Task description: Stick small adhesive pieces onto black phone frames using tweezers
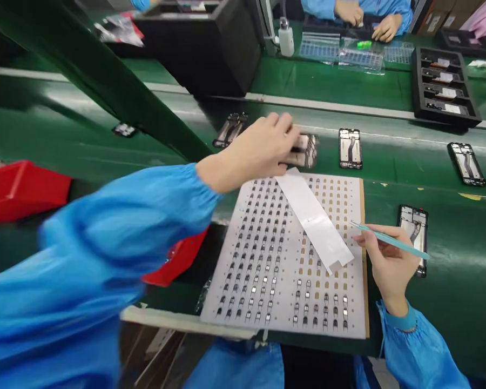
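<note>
Left sleeve: blue left sleeve (85,259) filled the near left corner, reaching away across the bench.
Parts sheet: a white parts sheet (285,292) lay at the near edge, just in front of the green belt (461,302).
Metal parts: rows of small metal parts (251,270) filled its left half; the right half was mostly bare.
White strip: a white strip (314,221) lay slantwise across the sheet's far half.
Right hand: the right hand (389,265) rested at the sheet's right edge, fingers pinched on teal tweezers (392,241), tip over the sheet.
Second frame: a second frame (413,227) lay on the belt just behind that hand.
Red bin: a red bin (20,189) sat at the left edge.
Left hand: the left hand (259,148) was out over the belt, just beyond the sheet's far edge, fingers curled onto a blurred phone frame (305,150).
Other frames: more frames (350,148) lay apart along the belt.
Black tray: a black tray (417,81) stood at the far right.
Co-worker: another person's hands (386,28) worked at the far edge, near a white bottle (285,38).
</note>
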`<state>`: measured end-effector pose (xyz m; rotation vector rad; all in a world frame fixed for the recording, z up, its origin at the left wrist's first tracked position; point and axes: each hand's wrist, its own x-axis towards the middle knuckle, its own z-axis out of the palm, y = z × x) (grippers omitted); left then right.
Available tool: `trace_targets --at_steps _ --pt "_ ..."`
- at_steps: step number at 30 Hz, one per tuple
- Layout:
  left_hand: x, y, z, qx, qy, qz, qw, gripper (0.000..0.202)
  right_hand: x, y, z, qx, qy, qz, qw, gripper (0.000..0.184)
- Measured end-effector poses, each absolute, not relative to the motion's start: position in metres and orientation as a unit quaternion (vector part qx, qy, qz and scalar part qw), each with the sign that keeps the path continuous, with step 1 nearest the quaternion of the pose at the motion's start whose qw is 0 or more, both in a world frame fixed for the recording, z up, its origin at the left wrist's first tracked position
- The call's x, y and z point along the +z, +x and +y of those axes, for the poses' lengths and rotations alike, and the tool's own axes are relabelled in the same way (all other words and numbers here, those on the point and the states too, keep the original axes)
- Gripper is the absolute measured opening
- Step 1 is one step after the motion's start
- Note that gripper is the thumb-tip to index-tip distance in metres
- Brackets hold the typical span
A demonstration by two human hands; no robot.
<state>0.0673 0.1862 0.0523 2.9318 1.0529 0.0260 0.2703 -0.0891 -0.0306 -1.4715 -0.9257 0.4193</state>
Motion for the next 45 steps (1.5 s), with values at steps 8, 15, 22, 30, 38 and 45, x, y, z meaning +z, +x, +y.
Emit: trace_targets --at_steps 8,15,22,30,38,45 --pt "0.013 -0.013 -0.012 -0.040 0.983 0.129 0.127 0.080 -0.023 0.247 -0.113 0.407 -0.634 -0.418 0.508 0.014" --pt "-0.012 -0.032 -0.044 -0.024 0.984 0.177 0.005 0.079 -0.026 0.243 -0.128 0.435 -0.662 -0.408 0.454 0.017" --pt "-0.004 -0.037 -0.054 0.087 0.908 0.410 -0.004 0.052 -0.029 0.242 -0.127 0.425 -0.662 -0.402 0.468 0.015" --pt "-0.013 -0.033 -0.064 0.250 0.829 0.487 0.114 0.040 -0.025 0.239 -0.127 0.404 -0.643 -0.400 0.513 0.011" --pt "-0.005 0.004 -0.064 0.397 0.797 0.320 0.322 0.028 0.009 0.217 -0.128 0.459 -0.571 -0.401 0.550 0.007" --pt "-0.004 -0.004 -0.058 0.441 0.770 0.313 0.339 0.023 0.022 0.188 -0.124 0.484 -0.606 -0.333 0.537 0.019"
